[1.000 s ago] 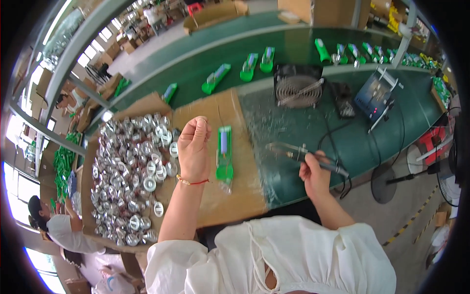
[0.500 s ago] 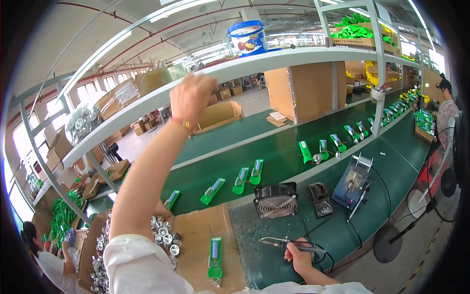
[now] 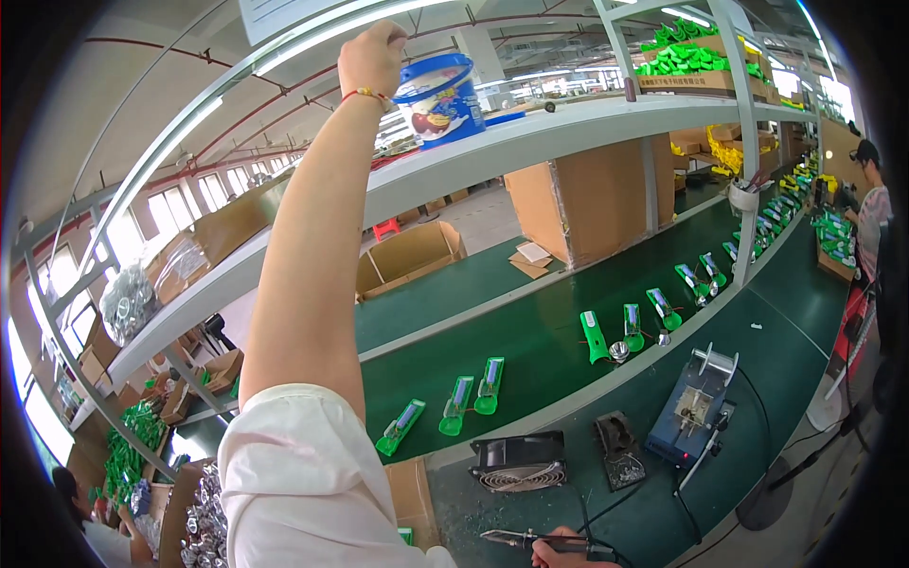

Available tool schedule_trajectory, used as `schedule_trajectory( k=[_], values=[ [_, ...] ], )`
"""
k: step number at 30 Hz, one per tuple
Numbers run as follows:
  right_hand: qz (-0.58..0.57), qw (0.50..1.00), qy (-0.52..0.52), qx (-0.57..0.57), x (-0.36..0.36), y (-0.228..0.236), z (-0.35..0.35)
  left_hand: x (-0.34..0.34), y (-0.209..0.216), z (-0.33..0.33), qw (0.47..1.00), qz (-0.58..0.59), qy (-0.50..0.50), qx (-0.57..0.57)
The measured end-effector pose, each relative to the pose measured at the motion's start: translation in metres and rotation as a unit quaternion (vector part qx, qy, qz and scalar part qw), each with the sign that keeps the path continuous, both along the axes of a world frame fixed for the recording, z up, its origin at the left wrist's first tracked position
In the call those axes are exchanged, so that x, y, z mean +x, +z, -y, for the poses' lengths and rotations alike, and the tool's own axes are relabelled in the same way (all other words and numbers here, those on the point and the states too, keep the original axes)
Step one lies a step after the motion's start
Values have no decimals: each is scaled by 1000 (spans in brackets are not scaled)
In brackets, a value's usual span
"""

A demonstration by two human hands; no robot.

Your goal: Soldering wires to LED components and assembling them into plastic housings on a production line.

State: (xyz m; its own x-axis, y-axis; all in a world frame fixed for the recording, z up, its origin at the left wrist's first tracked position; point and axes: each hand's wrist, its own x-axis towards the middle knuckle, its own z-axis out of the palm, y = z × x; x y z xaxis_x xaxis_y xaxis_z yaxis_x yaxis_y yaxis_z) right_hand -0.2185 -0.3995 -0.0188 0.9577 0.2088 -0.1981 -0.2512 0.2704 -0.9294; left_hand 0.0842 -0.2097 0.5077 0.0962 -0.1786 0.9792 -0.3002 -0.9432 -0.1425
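My left hand (image 3: pixel 372 62) is raised high at the shelf, just left of the rim of a blue and white bucket (image 3: pixel 440 106). Its fingers are bent together; whatever may be in them is hidden. Low in the picture, my right hand (image 3: pixel 554 557), partly cut off by the lower edge, grips a soldering iron (image 3: pixel 511 539) whose tip points left over the bench. My left forearm and white sleeve hide much of the cardboard (image 3: pixel 413 488) on the bench and most of a green piece (image 3: pixel 406 536) lying there.
A black fan (image 3: pixel 519 462), a dark tray (image 3: pixel 619 452) and a blue soldering-wire feeder (image 3: pixel 694 412) stand on the bench. Green housings (image 3: pixel 456 405) line the green belt. Silvery reflector cups (image 3: pixel 204 525) fill a box at left. Co-workers sit at both sides.
My left hand has risen and come up beside the bucket. The view has tilted up, so my right hand, still on the soldering iron, sits lower in the picture.
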Motion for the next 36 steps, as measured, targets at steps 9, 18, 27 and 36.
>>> schedule_trajectory(
  k=[9, 18, 27, 36],
  values=[
    [-19, 999, 34, 24, 17, -14, 6, -50, -38, -27, 991, 48, -120, -35],
    [-10, 998, 14, 65, 7, -26, -4, -311, -380, -106, 745, -633, 170, -126],
    [64, 998, -2, -17, -9, -29, -6, -351, -520, -118, 682, -678, 193, -194],
    [78, 994, 7, -70, -22, -31, -23, -294, -500, -241, 723, -588, 336, -135]
  ],
)
